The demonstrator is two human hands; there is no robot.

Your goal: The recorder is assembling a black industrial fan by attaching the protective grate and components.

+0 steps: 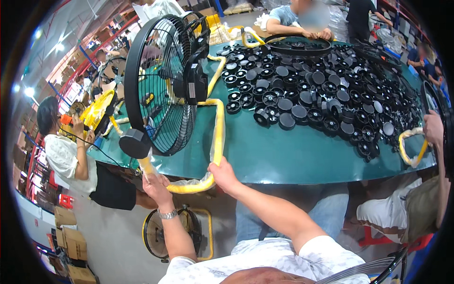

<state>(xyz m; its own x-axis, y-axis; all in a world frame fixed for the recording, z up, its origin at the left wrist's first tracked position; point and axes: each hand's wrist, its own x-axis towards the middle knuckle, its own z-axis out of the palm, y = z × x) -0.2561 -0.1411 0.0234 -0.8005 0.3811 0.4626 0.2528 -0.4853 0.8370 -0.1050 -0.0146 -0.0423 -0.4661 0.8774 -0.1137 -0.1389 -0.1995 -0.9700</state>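
At the near left edge of the table, a large black fan (pixel 134 80) stands upright, its wire grille and motor housing (pixel 193 81) showing from the side. A bent yellow tube stand (pixel 219 130), wrapped in clear plastic film, runs from the fan toward me. My left hand (pixel 157 188) is closed around this tube, just below a round black cap (pixel 134 144) near its end. Further right, my right hand (pixel 224 175) grips the same tube by its bend. Plastic film partly hides the tube's surface.
Heaps of round black wheel-like parts (pixel 302 97) cover much of the green table (pixel 283 161). Across it, a person (pixel 286 21) handles a fan ring (pixel 298 46). Another person (pixel 71 146) works at left by a yellow fan (pixel 99 109). Another fan (pixel 194 227) stands on the floor.
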